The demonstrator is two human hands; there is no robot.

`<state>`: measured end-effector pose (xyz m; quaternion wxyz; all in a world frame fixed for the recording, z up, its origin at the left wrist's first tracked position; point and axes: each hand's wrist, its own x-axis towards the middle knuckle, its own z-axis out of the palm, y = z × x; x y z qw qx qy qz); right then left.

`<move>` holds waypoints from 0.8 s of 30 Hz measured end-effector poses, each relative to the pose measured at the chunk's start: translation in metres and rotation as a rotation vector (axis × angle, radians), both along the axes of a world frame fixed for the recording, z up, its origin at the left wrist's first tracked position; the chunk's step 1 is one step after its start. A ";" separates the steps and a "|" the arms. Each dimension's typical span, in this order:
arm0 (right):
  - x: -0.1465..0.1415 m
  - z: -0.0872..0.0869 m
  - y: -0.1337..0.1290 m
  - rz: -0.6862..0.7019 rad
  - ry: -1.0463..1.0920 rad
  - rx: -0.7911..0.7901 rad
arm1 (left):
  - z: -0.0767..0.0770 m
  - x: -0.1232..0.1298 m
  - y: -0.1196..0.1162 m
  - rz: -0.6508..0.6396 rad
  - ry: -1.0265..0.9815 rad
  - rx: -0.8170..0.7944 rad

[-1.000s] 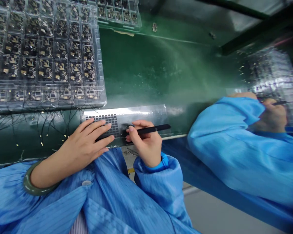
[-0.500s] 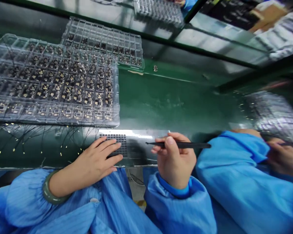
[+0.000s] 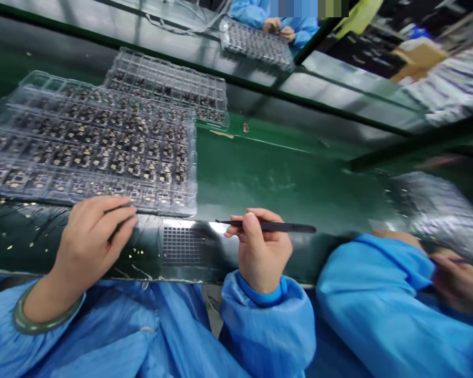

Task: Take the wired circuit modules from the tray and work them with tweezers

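Note:
My right hand [image 3: 262, 249] grips black tweezers [image 3: 287, 227], their tip pointing left above the right part of a thin sheet. That sheet bears a grid of small dark squares [image 3: 181, 245] and lies at the bench's front edge. My left hand [image 3: 96, 236] is left of the sheet, at the front edge of a clear compartment tray [image 3: 193, 184] full of small circuit boards. Its fingers are bent and close together; what they hold, if anything, is hidden. Thin black wires with small yellowish ends [image 3: 31, 210] lie beneath and left of this hand.
A second clear tray [image 3: 205, 84] stands behind the first. One small part [image 3: 245, 127] lies on the green bench [image 3: 260, 168]. At the right, a co-worker's blue sleeve [image 3: 362, 283] and hand are near another tray [image 3: 437, 210]. Another person's hands [image 3: 279, 29] work beyond the bar.
My left hand has come off the grid sheet and moved left to the wires by the tray, its fingers drawing together. My right hand has shifted slightly left with the tweezers. The view has tilted up.

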<state>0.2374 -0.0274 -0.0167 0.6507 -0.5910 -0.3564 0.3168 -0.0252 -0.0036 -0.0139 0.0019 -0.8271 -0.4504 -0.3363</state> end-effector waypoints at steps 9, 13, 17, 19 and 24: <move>-0.014 -0.017 0.010 -0.014 0.115 -0.060 | 0.000 -0.049 0.010 0.336 0.116 0.037; -0.014 -0.020 0.009 0.006 0.104 -0.054 | -0.002 -0.048 0.012 0.326 0.143 0.029; -0.011 -0.023 0.006 0.007 0.067 -0.053 | 0.000 -0.050 0.016 0.348 0.172 0.012; -0.011 -0.024 0.006 -0.004 0.057 -0.061 | 0.002 -0.057 0.017 0.410 0.195 0.013; -0.011 -0.024 0.005 0.006 0.058 -0.070 | 0.010 -0.079 0.013 0.552 0.250 -0.015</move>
